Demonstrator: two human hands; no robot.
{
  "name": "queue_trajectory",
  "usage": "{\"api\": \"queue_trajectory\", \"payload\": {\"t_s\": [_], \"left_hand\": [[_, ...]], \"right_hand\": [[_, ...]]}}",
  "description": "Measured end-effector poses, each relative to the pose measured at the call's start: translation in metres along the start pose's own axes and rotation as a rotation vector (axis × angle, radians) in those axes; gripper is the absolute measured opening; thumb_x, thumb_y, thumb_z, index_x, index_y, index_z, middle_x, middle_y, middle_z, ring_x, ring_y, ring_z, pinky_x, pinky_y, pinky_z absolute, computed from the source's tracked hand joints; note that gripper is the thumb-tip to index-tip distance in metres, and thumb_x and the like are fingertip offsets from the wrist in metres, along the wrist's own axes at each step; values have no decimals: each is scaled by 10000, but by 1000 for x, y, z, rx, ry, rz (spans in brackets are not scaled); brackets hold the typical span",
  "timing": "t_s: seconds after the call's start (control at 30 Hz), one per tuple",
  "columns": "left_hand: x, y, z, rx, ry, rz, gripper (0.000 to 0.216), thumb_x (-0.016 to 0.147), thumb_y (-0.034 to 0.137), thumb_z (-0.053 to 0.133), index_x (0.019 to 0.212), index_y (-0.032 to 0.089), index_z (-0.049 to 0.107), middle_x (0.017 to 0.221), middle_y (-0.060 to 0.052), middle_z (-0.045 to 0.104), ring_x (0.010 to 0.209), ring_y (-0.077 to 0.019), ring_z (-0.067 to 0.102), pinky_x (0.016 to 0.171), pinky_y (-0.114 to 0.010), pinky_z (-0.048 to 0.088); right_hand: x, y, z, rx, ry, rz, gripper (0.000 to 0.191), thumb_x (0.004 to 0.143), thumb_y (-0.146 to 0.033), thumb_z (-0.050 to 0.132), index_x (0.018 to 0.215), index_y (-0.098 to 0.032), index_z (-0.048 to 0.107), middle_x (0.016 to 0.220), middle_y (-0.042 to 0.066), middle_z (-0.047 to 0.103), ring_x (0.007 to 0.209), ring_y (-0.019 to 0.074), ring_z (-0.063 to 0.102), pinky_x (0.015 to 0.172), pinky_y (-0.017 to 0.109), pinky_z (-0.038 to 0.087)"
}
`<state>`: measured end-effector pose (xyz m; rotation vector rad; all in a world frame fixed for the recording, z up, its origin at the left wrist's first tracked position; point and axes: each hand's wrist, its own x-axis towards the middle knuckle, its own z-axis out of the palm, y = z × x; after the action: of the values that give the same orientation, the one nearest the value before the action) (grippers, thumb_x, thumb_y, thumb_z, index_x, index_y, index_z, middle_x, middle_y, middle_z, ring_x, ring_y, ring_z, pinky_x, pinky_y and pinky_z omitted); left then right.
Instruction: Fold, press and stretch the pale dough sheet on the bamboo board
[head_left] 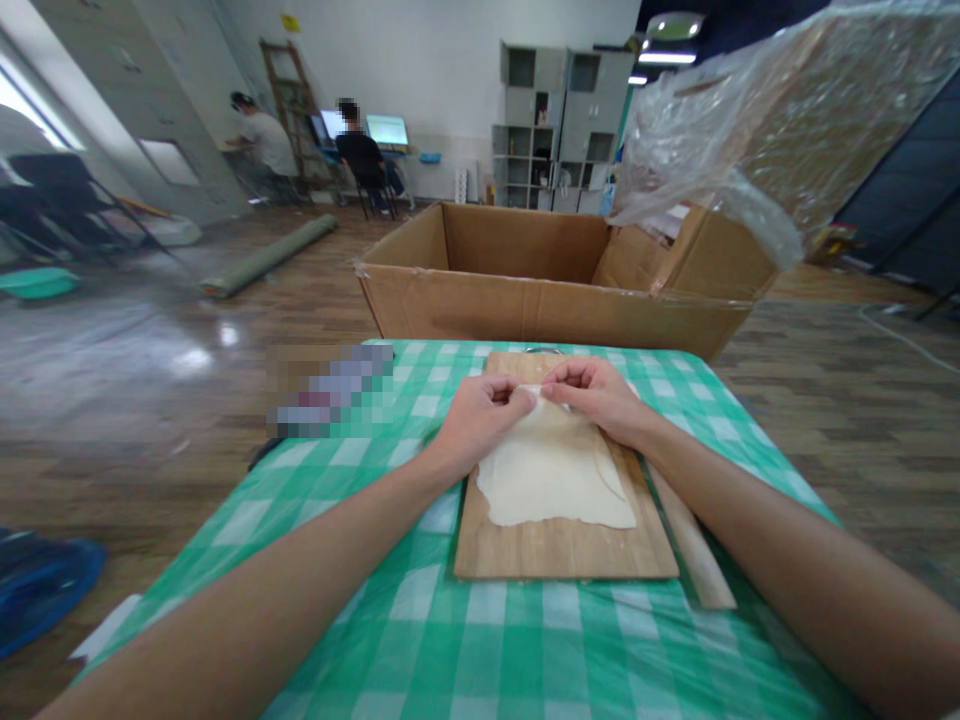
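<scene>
A thin, pale sheet of dough (551, 470) lies on a wooden cutting board (562, 552), its near edge uneven. At the sheet's far edge, my left hand (484, 415) pinches the dough between thumb and fingers. Close beside it, my right hand (596, 395) pinches the same edge, the two sets of fingertips almost meeting. Along the board's right side rests a wooden rolling pin (694, 550), partly hidden under my right forearm.
A green-and-white checked cloth (517, 650) covers the table. A blurred-out object (330, 390) lies at its left edge. Beyond the table stands a large open cardboard box (555, 310), with plastic-wrapped cardboard (780, 120) at its right. Two people sit at the back left.
</scene>
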<state>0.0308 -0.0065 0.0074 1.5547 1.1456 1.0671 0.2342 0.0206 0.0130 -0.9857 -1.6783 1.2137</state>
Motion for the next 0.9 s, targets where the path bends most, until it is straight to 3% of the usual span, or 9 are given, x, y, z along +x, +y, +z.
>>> {"api": "queue_trajectory", "payload": {"t_s": [0.3, 0.47, 0.57, 0.77, 0.9], "left_hand": [[1, 2, 2, 13, 39, 68, 361, 827, 509, 742, 921, 165, 800, 852, -59, 765, 733, -168, 633, 624, -257, 448], [2, -1, 1, 56, 35, 67, 329, 846, 483, 720, 885, 166, 794, 796, -39, 741, 688, -157, 605, 597, -256, 411], [2, -3, 2, 33, 29, 61, 328, 842, 482, 728, 896, 164, 786, 800, -41, 739, 700, -161, 618, 588, -250, 419], [1, -3, 3, -178, -10, 8, 363, 804, 466, 786, 1009, 166, 766, 1014, -80, 785, 779, -172, 690, 664, -260, 513], [-2, -1, 3, -177, 32, -5, 424, 791, 417, 821, 1114, 170, 702, 906, -59, 788, 730, -165, 694, 633, -245, 505]], "right_hand": [[-1, -4, 1, -5, -59, -19, 368, 721, -517, 869, 808, -193, 718, 722, 6, 653, 623, 125, 513, 537, 257, 341], [-2, -9, 1, -51, -87, 9, 411, 730, -567, 848, 731, -185, 697, 613, -21, 564, 558, 108, 420, 495, 266, 252], [-2, -8, 2, -32, -70, 18, 381, 730, -531, 844, 715, -185, 685, 598, -30, 552, 553, 104, 412, 505, 265, 252], [1, 1, -1, 48, 32, 27, 258, 727, -420, 790, 688, -185, 688, 620, -26, 587, 566, 109, 452, 525, 252, 294], [1, 4, -3, 35, 2, 20, 241, 746, -406, 781, 713, -178, 711, 619, -30, 589, 567, 105, 445, 535, 253, 286]]}}
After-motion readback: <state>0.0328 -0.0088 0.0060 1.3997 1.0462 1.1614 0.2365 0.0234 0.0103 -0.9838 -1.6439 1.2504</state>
